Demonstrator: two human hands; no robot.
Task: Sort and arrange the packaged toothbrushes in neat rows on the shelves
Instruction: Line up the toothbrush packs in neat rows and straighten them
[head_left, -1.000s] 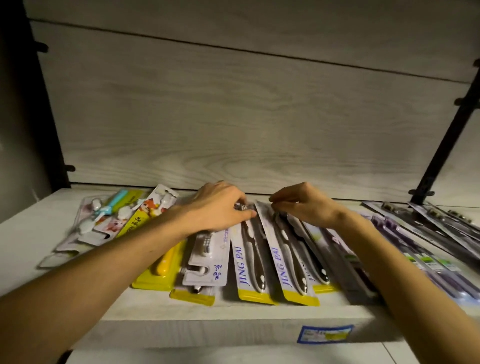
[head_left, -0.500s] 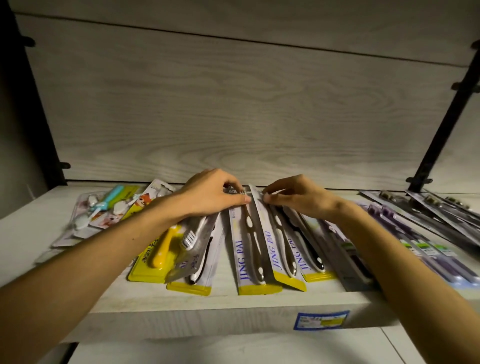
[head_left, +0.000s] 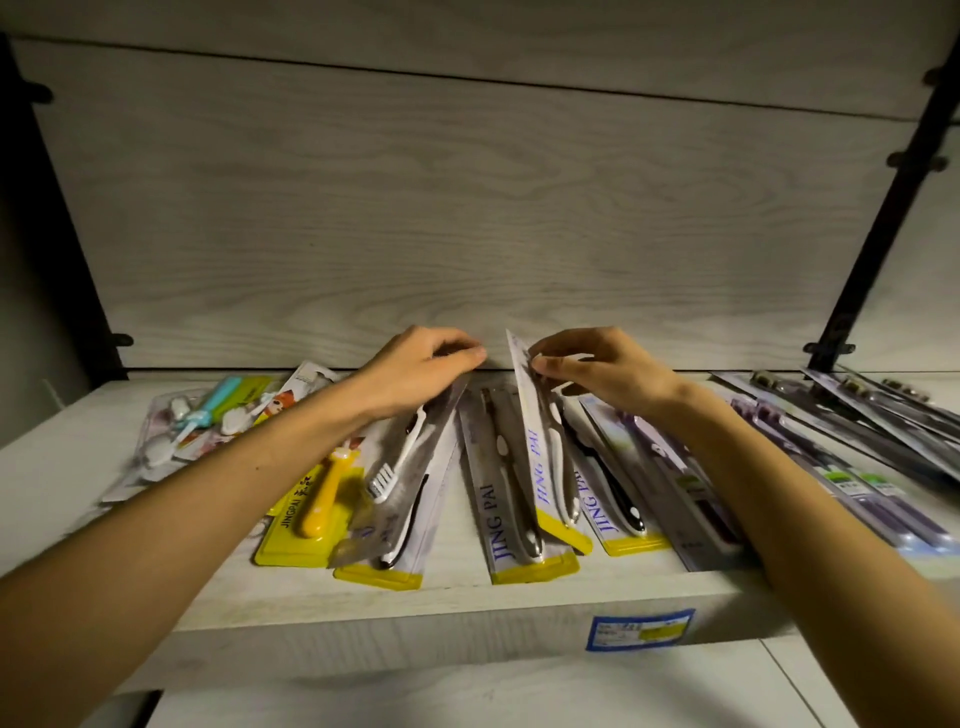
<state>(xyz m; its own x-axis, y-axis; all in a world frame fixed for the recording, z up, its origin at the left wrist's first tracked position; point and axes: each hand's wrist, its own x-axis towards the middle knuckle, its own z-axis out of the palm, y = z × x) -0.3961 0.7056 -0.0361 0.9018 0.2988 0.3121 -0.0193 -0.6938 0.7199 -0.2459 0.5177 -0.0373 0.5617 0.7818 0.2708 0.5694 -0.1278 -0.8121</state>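
Observation:
Packaged toothbrushes lie fanned across a pale wooden shelf (head_left: 457, 597). My right hand (head_left: 608, 371) pinches the top of a white and yellow JING PAI pack (head_left: 540, 457) and tilts it up on its long edge. Flat to its left lies another JING PAI pack (head_left: 493, 514), and a third (head_left: 608, 512) lies to its right. My left hand (head_left: 421, 374) grips the top of a silvery pack with a white brush (head_left: 415, 483), which rests slanted over a yellow-ended pack. Further left sits a yellow pack with an orange-handled brush (head_left: 306, 519).
Children's brushes in clear packs (head_left: 208, 421) are heaped at the shelf's left end. Purple and dark packs (head_left: 831, 457) spread across the right side. The grey back panel (head_left: 467, 208) stands close behind. A blue price label (head_left: 641, 629) sticks to the shelf's front edge. Black brackets flank both sides.
My right hand has lifted its JING PAI pack from flat to standing on edge. My left hand has drawn the silvery pack leftward and back, opening a gap between the two groups.

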